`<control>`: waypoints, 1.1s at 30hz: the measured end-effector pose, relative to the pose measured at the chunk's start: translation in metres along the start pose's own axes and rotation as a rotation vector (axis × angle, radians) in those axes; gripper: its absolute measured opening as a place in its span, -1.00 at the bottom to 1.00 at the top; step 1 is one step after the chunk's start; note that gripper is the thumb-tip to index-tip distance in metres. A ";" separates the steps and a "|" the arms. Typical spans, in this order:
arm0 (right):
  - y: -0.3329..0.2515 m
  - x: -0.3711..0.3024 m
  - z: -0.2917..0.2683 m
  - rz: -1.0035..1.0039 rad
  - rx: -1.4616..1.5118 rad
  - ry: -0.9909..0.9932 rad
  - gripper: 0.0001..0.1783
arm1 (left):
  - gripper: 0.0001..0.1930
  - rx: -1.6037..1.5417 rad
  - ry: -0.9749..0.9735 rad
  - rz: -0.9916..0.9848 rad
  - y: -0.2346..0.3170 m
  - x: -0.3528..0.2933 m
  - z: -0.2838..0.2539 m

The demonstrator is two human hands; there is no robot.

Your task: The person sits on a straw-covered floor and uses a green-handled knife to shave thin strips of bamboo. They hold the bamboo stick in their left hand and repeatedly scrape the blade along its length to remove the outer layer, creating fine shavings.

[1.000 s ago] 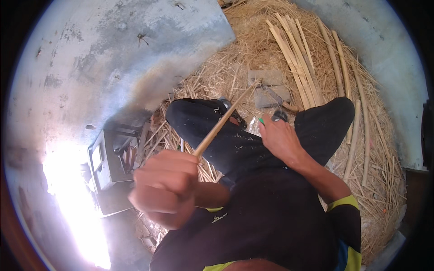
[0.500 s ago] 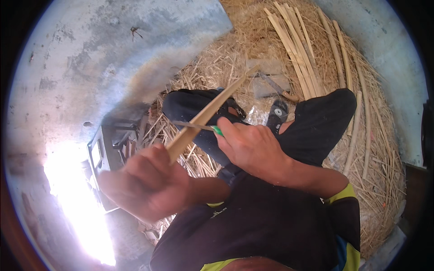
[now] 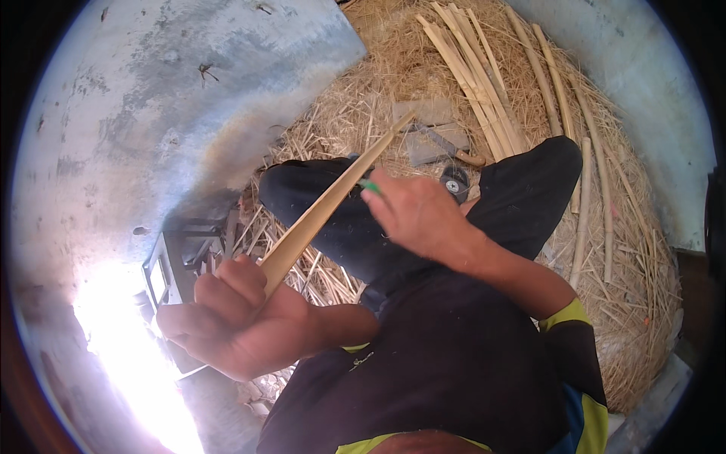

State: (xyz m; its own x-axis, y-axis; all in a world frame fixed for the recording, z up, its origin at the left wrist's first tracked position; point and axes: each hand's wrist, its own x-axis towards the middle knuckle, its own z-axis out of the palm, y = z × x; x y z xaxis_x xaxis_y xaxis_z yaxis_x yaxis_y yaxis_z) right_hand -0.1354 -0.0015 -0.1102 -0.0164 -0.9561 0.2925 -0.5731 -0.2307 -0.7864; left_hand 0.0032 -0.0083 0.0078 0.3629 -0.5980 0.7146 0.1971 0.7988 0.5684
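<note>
A long, pale split-bamboo strip [image 3: 327, 208] runs slantwise from lower left to upper middle, its inner side up. My left hand [image 3: 238, 321] is closed round its near end. In my right hand [image 3: 427, 219], beside the strip's middle, is a knife with a green handle [image 3: 370, 186]. Motion smears that hand, and I cannot make out the blade. The strip's far end rests or hovers over grey flat blocks [image 3: 422, 113]; which of the two I cannot tell. My crossed legs in dark trousers [image 3: 522, 197] lie beneath both hands.
A second knife with a wooden handle [image 3: 470, 157] lies by the blocks. Split bamboo strips [image 3: 473, 79] and longer bamboo poles [image 3: 603, 189] lie on straw-like shavings [image 3: 363, 98] at the right. A grey frame-like object [image 3: 160, 268] stands left, near the wall [image 3: 189, 113].
My right hand has slid the knife further along the strip, away from my left hand. My left hand keeps its hold, shifted slightly left and down.
</note>
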 end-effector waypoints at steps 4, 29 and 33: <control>0.008 -0.004 0.015 0.051 -0.140 -0.068 -0.74 | -0.75 -0.044 -0.094 -0.017 -0.002 0.000 0.002; 0.224 0.026 0.078 0.177 -0.555 0.004 -0.73 | -0.71 0.073 -0.013 0.014 0.000 -0.006 0.005; 0.210 0.032 0.078 0.231 -0.471 -0.056 -0.70 | -0.71 -0.009 -0.113 0.007 0.000 -0.002 0.000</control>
State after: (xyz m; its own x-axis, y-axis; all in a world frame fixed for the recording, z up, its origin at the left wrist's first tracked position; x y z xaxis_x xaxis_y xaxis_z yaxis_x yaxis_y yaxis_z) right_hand -0.1928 -0.0942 -0.3085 -0.1498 -0.9835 0.1009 -0.8662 0.0814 -0.4931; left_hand 0.0021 -0.0068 0.0065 0.2599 -0.5955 0.7601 0.2033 0.8033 0.5598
